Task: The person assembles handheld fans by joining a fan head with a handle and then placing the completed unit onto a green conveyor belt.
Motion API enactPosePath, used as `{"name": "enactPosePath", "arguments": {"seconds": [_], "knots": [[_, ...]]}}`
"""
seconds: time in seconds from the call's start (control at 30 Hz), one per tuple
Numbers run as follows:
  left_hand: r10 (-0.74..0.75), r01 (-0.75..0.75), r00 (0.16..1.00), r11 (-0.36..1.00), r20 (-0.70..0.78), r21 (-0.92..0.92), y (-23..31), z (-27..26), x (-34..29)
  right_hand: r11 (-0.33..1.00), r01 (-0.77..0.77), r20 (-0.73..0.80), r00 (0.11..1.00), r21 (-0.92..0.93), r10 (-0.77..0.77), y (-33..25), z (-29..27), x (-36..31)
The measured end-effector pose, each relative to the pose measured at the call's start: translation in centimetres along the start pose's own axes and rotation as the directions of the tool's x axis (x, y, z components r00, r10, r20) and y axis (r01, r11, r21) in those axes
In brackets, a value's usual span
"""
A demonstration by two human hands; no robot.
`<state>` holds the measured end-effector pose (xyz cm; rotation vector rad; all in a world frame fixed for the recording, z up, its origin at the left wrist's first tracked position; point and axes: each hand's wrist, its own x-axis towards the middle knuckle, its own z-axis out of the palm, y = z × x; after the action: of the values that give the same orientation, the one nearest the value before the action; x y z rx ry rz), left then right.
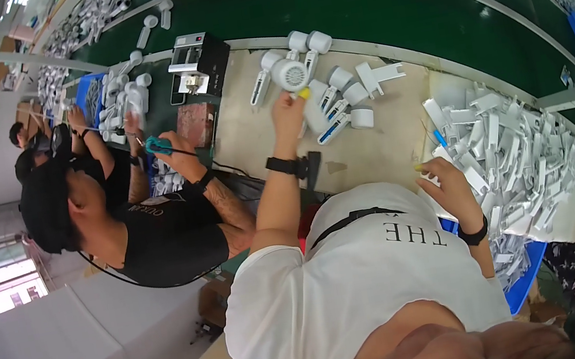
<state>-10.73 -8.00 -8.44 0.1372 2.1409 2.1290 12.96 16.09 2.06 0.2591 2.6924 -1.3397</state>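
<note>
My left hand (288, 120), a yellow cover on one fingertip, is closed at a white handheld device with a round, slotted head (290, 74). Its handle is partly hidden, and a pale blurred shape shows beside my fingers. Around it on the worktable (240, 123) lie several similar white devices (334, 127) with cylindrical heads and dark strips on their handles. My right hand (450, 186) hovers by the table's near edge, fingers bent and apart, with nothing visible in it. A yellow cover also sits on a digit there. Beside it spreads a pile of white plastic parts (518, 148).
A white bracket-shaped part (378, 77) lies beyond the devices. A black and silver machine (198, 65) stands at the back left, near a reddish block (198, 124). Close on my left, a co-worker (158, 224) holds a teal tool (158, 145). A blue bin (528, 276) is at right.
</note>
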Motion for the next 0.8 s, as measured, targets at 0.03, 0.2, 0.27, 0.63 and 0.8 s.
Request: {"name": "enactPosePath", "arguments": {"seconds": [0.03, 0.2, 0.27, 0.63, 0.8], "knots": [[-0.023, 0.051, 0.997, 0.920, -0.076, 0.388, 0.8, -1.9, 0.6, 1.000, 0.005, 0.008, 1.000, -0.002, -0.005, 0.6, 0.1, -0.2], [0.083, 0.126, 0.982, 0.391, -0.171, 0.912, -2.0, -8.3, 1.3, 0.999, 0.007, 0.001, 1.000, -0.037, -0.007, 2.8, 1.0, 0.4], [-0.003, 0.139, 0.989, 0.296, -0.145, 0.945, -3.6, -9.1, 1.5, 0.999, 0.013, -0.010, 1.000, -0.045, -0.013, 2.6, 1.1, 0.8], [-0.110, 0.116, 0.990, 0.246, -0.091, 0.962, -6.2, -8.1, 2.0, 0.999, -0.033, 0.036, 0.999, -0.014, 0.034, 4.6, -3.4, 0.3], [0.153, 0.014, 0.988, 0.147, -0.037, 0.989, -2.7, -4.6, 0.7, 0.997, -0.054, -0.124, 0.991, -0.059, 0.047, 5.7, -12.3, -1.6]]}}
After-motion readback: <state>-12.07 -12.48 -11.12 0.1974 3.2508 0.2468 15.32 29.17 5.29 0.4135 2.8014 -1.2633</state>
